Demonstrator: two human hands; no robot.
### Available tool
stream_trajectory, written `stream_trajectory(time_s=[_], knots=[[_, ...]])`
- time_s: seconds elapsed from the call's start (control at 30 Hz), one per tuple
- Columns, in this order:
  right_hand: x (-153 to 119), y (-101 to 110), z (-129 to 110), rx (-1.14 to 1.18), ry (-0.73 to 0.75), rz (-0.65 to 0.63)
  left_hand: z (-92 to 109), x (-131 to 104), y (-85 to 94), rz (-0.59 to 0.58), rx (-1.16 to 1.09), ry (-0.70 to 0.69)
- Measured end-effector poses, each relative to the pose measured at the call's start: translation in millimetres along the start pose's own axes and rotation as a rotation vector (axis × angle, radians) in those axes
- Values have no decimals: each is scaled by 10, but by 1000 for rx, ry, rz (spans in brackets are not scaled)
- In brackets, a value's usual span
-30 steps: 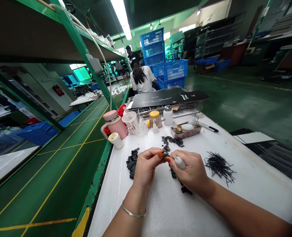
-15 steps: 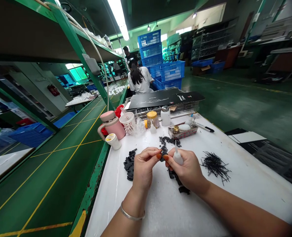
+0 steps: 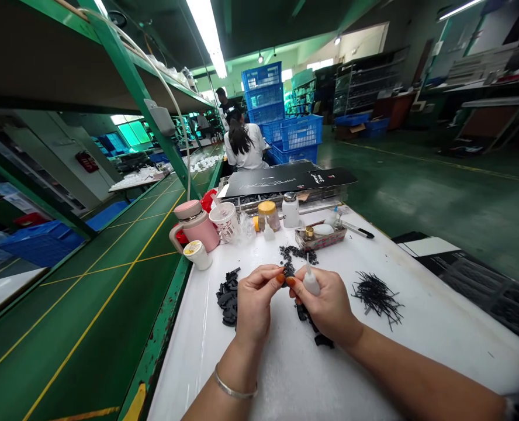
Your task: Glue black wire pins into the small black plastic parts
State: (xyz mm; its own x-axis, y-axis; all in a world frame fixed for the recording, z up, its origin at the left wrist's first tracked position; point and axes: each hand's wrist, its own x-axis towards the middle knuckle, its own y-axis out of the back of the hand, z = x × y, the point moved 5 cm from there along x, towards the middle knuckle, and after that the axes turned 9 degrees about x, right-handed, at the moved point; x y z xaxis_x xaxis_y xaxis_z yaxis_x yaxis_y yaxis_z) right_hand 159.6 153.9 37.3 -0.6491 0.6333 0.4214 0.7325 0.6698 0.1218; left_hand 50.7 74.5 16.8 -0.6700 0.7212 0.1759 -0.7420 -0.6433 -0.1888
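Observation:
My left hand (image 3: 256, 298) pinches a small dark piece (image 3: 287, 279) between thumb and finger. Its other end meets the fingertips of my right hand (image 3: 327, 304), which also wraps round a white squeeze bottle (image 3: 311, 283) with its thin nozzle pointing up. Fingers hide most of the small piece. Tiny black rings (image 3: 295, 252) lie just beyond my fingertips. Left of my left hand is a pile of black parts (image 3: 228, 297); more black parts (image 3: 323, 340) lie partly under my right hand. Thin black strips (image 3: 379, 297) are heaped to the right.
A pink mug (image 3: 197, 225), a plastic cup (image 3: 225, 221), a yellow-lidded jar (image 3: 269, 215) and a small tray (image 3: 321, 238) stand at the back of the white table (image 3: 321, 389). A green conveyor (image 3: 106, 292) runs along the left. A person (image 3: 244, 143) sits ahead.
The camera view has shifted slightly, moving the table items a little left in the picture. My hands stay together at the small piece, and the bottle remains in my right hand.

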Motion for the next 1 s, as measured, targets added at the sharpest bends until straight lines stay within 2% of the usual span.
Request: stream_trajectory(time_s=[0.1,0.23,0.43,0.53,0.7,1.0], knots=[[12,-30,49,141,-87,-21,17,5,8,11,13,-17],[39,-40,53,222,-57,-32,15,-4,-12,13,-51,-4],[64,-27,4,-78,159,-20,-9,9,3,47,-92,6],[62,-42,-34,-155,256,-21,-29,22,20,77,-125,70],[33,-66,-46,-207,333,-34,-39,29,36,120,-199,162],[30,-37,-36,-277,426,-50,-107,27,29,48,-328,295]])
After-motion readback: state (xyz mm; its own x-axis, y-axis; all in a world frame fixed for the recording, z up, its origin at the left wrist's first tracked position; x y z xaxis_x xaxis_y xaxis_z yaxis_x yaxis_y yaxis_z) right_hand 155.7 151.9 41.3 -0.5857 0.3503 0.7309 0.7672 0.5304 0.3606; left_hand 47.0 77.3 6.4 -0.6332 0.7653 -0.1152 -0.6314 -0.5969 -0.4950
